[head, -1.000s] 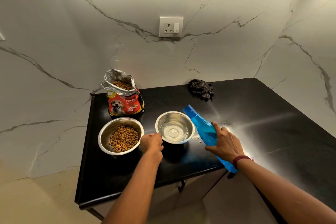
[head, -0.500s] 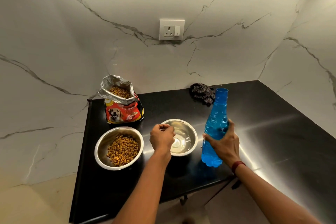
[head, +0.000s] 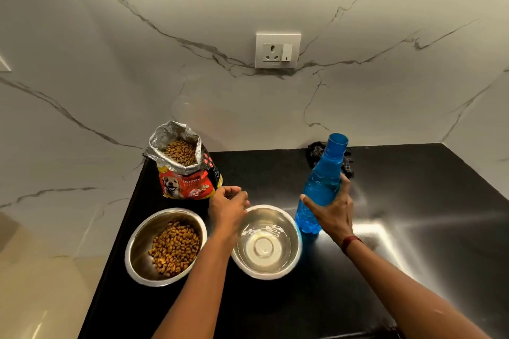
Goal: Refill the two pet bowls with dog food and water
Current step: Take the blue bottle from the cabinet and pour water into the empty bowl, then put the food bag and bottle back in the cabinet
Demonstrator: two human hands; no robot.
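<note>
**Bottle point(head: 321, 181).** It stands upright and uncapped. Its base appears to rest on the worktop point(head: 413, 201), just right of the water bowl point(head: 265, 242). The right hand point(head: 333, 213) grips it at mid-body: the thumb lies on the left side and the fingers point(head: 344, 187) wrap round the right side. This grip keeps the open bottle steady and its mouth clear of the bowl. It is probably being set down after pouring.

**Bowls.** The water bowl holds a shallow layer of water. The food bowl point(head: 165, 248), just to its left, holds kibble. Both sit near the front edge, within easy reach. The bag point(head: 184, 168) stands open behind the food bowl, where it is handy for scooping or pouring.

**Left hand point(head: 228, 209).** It is at the far-left rim of the water bowl with its fingers curled together. Whether they enclose anything cannot be determined. The position suggests it is steadying the bowl.

**Changes.**
- One second earlier the bottle was tilted, with its mouth at the water bowl's rim. Half a second earlier it was already upright, and it remains so.
- The left hand has moved from the bowl's near rim to its far-left rim.

Both bowls are filled, so the task appears nearly complete.
</note>
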